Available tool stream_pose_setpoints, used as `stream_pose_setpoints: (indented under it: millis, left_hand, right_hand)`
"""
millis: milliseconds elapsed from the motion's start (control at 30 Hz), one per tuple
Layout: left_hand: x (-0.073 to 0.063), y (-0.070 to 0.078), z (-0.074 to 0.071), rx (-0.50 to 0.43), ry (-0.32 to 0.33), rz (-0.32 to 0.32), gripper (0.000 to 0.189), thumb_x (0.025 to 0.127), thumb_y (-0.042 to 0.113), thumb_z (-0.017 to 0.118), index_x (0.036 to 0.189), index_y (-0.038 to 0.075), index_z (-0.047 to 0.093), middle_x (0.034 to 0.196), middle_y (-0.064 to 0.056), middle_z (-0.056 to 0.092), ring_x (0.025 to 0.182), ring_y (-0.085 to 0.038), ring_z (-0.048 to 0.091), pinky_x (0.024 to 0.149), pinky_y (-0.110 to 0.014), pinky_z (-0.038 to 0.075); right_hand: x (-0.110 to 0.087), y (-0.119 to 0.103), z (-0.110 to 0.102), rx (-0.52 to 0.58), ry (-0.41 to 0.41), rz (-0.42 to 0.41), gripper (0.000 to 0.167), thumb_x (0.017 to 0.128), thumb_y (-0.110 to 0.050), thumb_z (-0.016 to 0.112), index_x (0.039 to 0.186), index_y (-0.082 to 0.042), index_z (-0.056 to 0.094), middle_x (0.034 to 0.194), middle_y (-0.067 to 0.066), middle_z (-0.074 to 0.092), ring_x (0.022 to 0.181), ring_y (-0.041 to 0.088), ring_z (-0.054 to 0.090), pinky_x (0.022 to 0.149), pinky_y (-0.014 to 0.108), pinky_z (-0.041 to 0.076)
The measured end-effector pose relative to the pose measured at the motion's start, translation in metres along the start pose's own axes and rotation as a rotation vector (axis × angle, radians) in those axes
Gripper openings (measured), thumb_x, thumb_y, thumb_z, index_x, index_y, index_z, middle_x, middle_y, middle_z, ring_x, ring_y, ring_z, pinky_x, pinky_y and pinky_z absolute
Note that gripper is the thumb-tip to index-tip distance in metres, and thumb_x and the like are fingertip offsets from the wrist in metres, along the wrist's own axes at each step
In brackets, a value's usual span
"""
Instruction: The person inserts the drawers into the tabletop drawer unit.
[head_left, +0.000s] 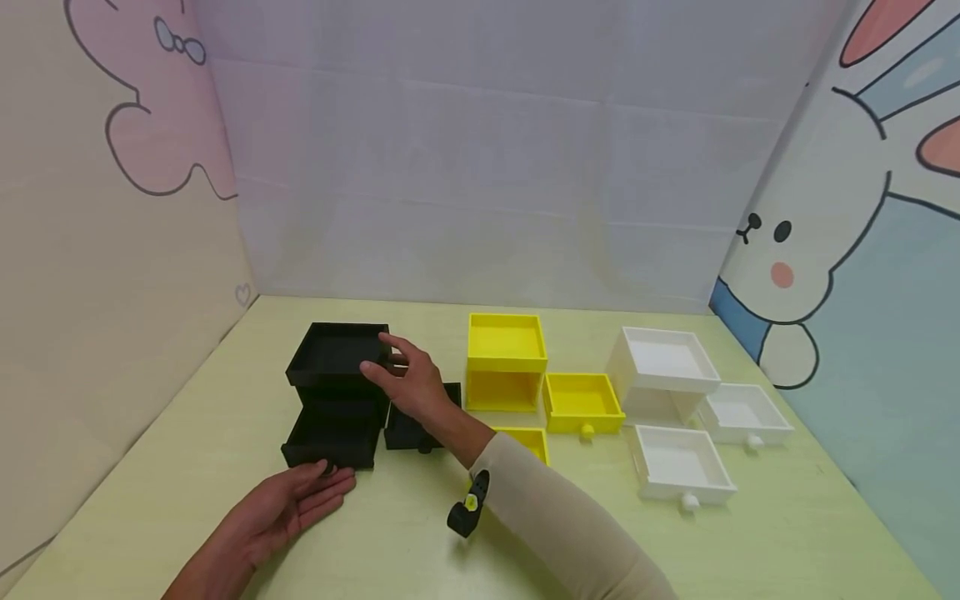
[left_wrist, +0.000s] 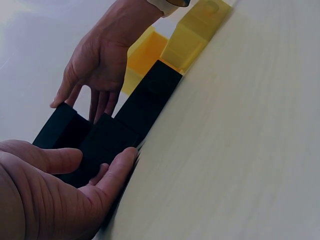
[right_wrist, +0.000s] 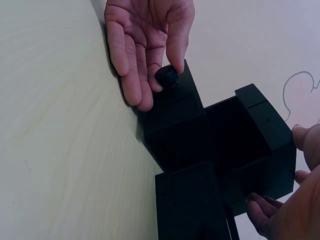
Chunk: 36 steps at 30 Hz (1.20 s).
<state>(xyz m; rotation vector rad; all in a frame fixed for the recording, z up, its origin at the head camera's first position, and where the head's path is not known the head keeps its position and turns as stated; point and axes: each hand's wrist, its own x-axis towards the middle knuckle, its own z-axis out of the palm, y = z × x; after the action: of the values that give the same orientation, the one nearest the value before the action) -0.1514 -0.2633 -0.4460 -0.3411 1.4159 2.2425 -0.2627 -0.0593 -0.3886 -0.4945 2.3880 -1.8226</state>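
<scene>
A black drawer cabinet (head_left: pixel 339 353) stands at the left of the table, its lower drawer (head_left: pixel 333 433) pulled partly out. My left hand (head_left: pixel 281 507) pinches that drawer's round knob (right_wrist: pixel 167 76) between thumb and forefinger, the other fingers stretched out below. At the cabinet's upper right side, my right hand (head_left: pixel 411 379) holds the edge with thumb and fingers apart. Beside the cabinet lies a second black drawer (head_left: pixel 408 429), partly hidden by the right forearm. The left wrist view shows the left hand (left_wrist: pixel 55 192) low at the black drawer front.
A yellow cabinet (head_left: pixel 506 363) stands mid-table, with a yellow drawer (head_left: pixel 585 402) beside it and another partly behind the right sleeve. Further right is a white cabinet (head_left: pixel 670 357) with two white drawers (head_left: pixel 684 462) lying near it. Printed walls enclose the table's back and sides.
</scene>
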Motion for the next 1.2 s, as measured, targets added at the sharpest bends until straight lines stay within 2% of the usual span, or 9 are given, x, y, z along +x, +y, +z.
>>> stream_pose_setpoints:
  millis: [333, 500, 667, 1200]
  left_hand:
    - [0.006, 0.001, 0.006, 0.05, 0.078, 0.016, 0.057, 0.104, 0.015, 0.053, 0.145, -0.014, 0.026, 0.112, -0.015, 0.07, 0.104, -0.025, 0.07, 0.094, -0.039, 0.052]
    - [0.009, 0.002, 0.007, 0.082, 0.047, 0.031, 0.059, 0.104, 0.016, 0.052, 0.146, -0.016, 0.024, 0.113, -0.015, 0.071, 0.104, -0.023, 0.07, 0.094, -0.036, 0.053]
    - [0.01, 0.003, 0.005, 0.064, 0.019, 0.03, 0.062, 0.104, 0.016, 0.052, 0.146, -0.017, 0.021, 0.113, -0.014, 0.071, 0.105, -0.022, 0.07, 0.095, -0.036, 0.052]
    - [0.017, 0.006, 0.005, 0.041, 0.041, 0.016, 0.049, 0.104, 0.014, 0.053, 0.14, -0.015, 0.036, 0.109, -0.014, 0.072, 0.102, -0.024, 0.071, 0.093, -0.038, 0.053]
  right_hand:
    - [0.001, 0.0, 0.0, -0.007, -0.005, -0.005, 0.056, 0.096, -0.034, 0.067, 0.148, -0.023, 0.049, 0.146, 0.01, 0.05, 0.124, 0.027, 0.058, 0.094, 0.039, 0.053]
    - [0.002, 0.001, 0.0, -0.006, -0.01, -0.007, 0.057, 0.096, -0.035, 0.067, 0.148, -0.024, 0.048, 0.146, 0.01, 0.049, 0.125, 0.029, 0.058, 0.095, 0.04, 0.053]
    - [0.002, 0.001, 0.001, -0.008, -0.01, -0.012, 0.057, 0.096, -0.035, 0.067, 0.149, -0.023, 0.048, 0.147, 0.011, 0.049, 0.126, 0.032, 0.057, 0.095, 0.04, 0.052]
    - [0.0, 0.001, 0.001, -0.028, -0.002, -0.018, 0.056, 0.096, -0.034, 0.067, 0.148, -0.024, 0.048, 0.146, 0.011, 0.05, 0.123, 0.029, 0.059, 0.093, 0.039, 0.054]
